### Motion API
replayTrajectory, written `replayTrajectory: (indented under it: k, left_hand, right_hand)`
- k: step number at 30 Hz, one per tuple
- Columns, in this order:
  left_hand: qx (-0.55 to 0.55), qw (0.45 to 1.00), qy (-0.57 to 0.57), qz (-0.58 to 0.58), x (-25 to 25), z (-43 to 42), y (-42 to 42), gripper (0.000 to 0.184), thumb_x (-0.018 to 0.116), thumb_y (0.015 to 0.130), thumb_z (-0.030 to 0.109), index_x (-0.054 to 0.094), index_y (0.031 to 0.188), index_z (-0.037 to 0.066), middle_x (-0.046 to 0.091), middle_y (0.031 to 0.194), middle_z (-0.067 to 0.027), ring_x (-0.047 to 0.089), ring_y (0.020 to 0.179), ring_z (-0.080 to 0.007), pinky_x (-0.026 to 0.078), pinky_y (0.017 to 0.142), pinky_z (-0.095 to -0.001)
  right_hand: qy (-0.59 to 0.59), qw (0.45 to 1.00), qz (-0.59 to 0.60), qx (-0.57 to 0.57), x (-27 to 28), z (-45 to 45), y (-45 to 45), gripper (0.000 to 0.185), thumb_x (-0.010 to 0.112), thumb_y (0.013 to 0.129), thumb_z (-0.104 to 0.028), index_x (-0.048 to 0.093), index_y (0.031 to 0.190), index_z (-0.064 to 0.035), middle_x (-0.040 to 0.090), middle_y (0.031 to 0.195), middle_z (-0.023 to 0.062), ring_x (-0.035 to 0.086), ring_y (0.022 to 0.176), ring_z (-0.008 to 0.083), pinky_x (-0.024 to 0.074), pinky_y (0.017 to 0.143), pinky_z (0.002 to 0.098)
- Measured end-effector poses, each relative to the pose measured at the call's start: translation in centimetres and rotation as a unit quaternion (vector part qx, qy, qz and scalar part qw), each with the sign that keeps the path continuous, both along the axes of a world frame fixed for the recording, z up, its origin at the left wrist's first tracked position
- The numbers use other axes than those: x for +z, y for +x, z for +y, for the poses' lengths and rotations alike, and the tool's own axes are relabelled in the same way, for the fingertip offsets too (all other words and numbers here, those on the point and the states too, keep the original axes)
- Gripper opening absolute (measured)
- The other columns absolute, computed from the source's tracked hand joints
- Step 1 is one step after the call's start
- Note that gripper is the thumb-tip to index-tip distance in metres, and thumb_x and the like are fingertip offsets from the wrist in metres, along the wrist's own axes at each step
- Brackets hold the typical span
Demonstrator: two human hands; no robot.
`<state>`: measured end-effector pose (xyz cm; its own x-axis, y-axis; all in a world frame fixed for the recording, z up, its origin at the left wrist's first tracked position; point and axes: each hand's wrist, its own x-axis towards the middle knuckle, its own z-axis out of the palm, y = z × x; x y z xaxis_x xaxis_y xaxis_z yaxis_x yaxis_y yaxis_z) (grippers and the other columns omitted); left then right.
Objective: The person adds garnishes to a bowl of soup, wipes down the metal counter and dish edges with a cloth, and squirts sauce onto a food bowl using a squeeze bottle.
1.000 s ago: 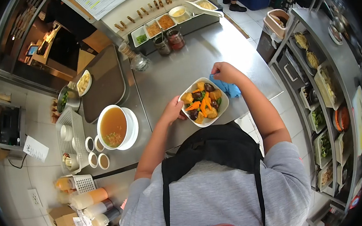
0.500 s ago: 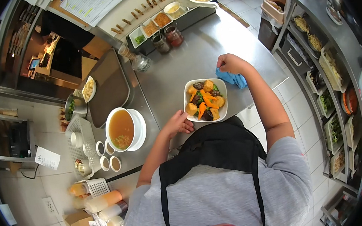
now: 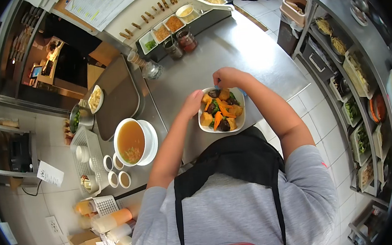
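Observation:
A white square bowl (image 3: 205,127) of fried tofu pieces, carrot strips, dark mushrooms and greens stands at the steel counter's near edge. My left hand (image 3: 192,105) grips its left side, thumb by the far left corner. Just beyond the far rim is my right hand (image 3: 228,78), its fingers closed and pointing down; what they pinch, if anything, is hidden. A small bit of blue cloth (image 3: 243,91) shows beside the bowl's right corner, mostly covered by my right forearm.
On the left stand a large bowl of broth (image 3: 131,140) on a white plate, several small sauce cups (image 3: 113,178) and a brown tray (image 3: 121,94). Along the back are topping containers (image 3: 162,33) and two jars (image 3: 187,42). Shelves of ingredients (image 3: 354,111) line the right.
My right hand has moved left, from the blue cloth to the bowl's far rim. My left hand has slid from the near left corner up to the far left corner.

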<state>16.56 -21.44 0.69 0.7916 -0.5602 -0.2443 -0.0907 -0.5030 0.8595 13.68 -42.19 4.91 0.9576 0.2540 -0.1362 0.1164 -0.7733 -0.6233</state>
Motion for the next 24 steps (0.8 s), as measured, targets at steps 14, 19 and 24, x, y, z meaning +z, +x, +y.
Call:
replayTrajectory:
  k: [14,19,24]
  left_hand:
    - [0.084,0.989,-0.04,0.119,1.5,1.3,-2.6,0.024,0.036,0.085,0.026,0.05,0.086,0.007,0.049,0.068,0.001,0.046,0.052,-0.0067,0.038,0.041,-0.0213]
    - [0.097,0.991,-0.042,0.086,1.0,1.7,-3.4,0.023,0.035,0.086,0.024,0.05,0.088,0.007,0.049,0.067,0.0006,0.046,0.051,-0.0067,0.038,0.039,-0.0207]
    - [0.121,0.983,-0.032,0.131,1.5,2.3,-4.1,0.022,0.035,0.086,0.023,0.049,0.089,0.007,0.049,0.066,0.0008,0.044,0.047,-0.0058,0.037,0.036,-0.0187]
  right_hand:
    - [-0.111,0.987,-0.069,-0.089,0.6,0.0,-3.1,0.013,0.053,0.069,-0.012,0.056,0.081,-0.0092,0.058,0.081,0.0086,0.056,0.076,0.0252,0.0444,0.064,0.0351]
    - [-0.096,0.987,-0.008,-0.128,2.0,-1.8,-4.6,0.013,0.049,0.071,-0.008,0.057,0.081,-0.0114,0.058,0.082,0.0085,0.056,0.078,0.0253,0.0441,0.065,0.0345]
    - [-0.076,0.988,-0.061,-0.123,2.7,-2.7,-6.1,0.008,0.05,0.071,-0.013,0.058,0.075,-0.0133,0.058,0.082,0.0073,0.056,0.077,0.0235,0.0448,0.064,0.0356]
